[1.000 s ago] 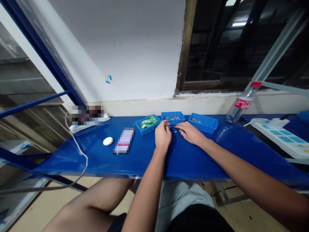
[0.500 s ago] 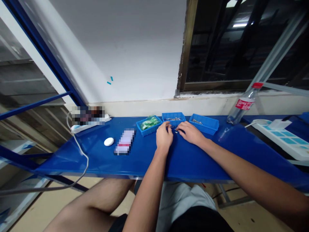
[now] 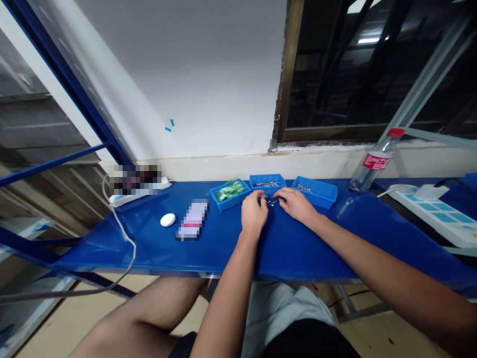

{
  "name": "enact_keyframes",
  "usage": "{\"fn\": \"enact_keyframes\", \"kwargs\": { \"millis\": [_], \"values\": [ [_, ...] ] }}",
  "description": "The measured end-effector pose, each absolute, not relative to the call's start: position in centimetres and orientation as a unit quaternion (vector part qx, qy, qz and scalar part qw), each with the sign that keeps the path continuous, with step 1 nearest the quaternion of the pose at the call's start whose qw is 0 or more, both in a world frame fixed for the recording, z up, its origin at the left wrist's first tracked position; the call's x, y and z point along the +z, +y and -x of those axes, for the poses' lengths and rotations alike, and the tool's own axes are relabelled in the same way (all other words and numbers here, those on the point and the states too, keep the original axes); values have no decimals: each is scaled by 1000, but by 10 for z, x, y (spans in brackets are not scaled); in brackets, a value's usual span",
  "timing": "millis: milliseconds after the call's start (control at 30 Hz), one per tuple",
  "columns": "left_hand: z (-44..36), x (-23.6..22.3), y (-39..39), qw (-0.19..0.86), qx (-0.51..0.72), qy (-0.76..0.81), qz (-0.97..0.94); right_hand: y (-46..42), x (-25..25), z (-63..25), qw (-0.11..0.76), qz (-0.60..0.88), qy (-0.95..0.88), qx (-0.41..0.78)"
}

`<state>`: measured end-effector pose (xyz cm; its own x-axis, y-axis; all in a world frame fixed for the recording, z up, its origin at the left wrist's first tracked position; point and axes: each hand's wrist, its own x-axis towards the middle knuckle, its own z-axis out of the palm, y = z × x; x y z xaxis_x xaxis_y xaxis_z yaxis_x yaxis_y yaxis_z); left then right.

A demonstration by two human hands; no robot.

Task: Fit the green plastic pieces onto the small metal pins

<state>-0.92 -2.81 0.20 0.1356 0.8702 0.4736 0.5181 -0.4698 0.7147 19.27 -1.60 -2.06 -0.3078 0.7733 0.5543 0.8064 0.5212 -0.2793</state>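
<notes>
My left hand [image 3: 255, 213] rests at the middle of the blue table with its fingers curled in. Facing it, my right hand [image 3: 296, 203] has thumb and fingers drawn together. Between the fingertips lie small metal pieces [image 3: 272, 203] that look like screws; what each hand pinches is too small to make out. Just behind the hands stands a blue bin [image 3: 267, 177] of thin metal pieces. To its right, another blue bin [image 3: 320, 195] has small shiny metal parts at its left end. A third blue bin [image 3: 227, 204], left of my left hand, contains green plastic packets [image 3: 231, 189].
On the left of the table [image 3: 149, 253] lie a white oval object [image 3: 167, 220] and a blurred-out phone-like object [image 3: 194, 219]. A plastic bottle [image 3: 376, 161] with a red cap leans at the back right. White power strips [image 3: 441, 211] sit at both ends, and a cable [image 3: 128, 236] hangs over the left edge.
My right fingers have curled in and moved slightly over the small metal pieces. These pieces have shifted a little between the hands. The bins have stayed in place.
</notes>
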Motion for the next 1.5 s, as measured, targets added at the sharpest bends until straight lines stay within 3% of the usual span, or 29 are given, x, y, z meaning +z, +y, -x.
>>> {"fn": "enact_keyframes", "kwargs": {
  "millis": [133, 533, 767, 1067, 1233, 1500],
  "values": [
    [8, 3, -30, 188, 425, 461, -756, -21, -16, -190, 381, 528, -758, -32],
    [8, 6, -35, 216, 365, 419, -803, -36, -15, -172, 583, 459, -614, 269],
    [9, 4, -30, 229, 408, 420, -778, -40, -11, -171, 565, 477, -607, 291],
    [9, 6, -32, 256, 434, 406, -762, -40, -13, -173, 464, 511, -711, 137],
    [9, 8, -35, 238, 431, 428, -758, -42, -9, -171, 489, 510, -695, 131],
    [8, 11, -36, 311, 435, 413, -737, -41, -13, -172, 502, 492, -695, 153]
  ]
}}
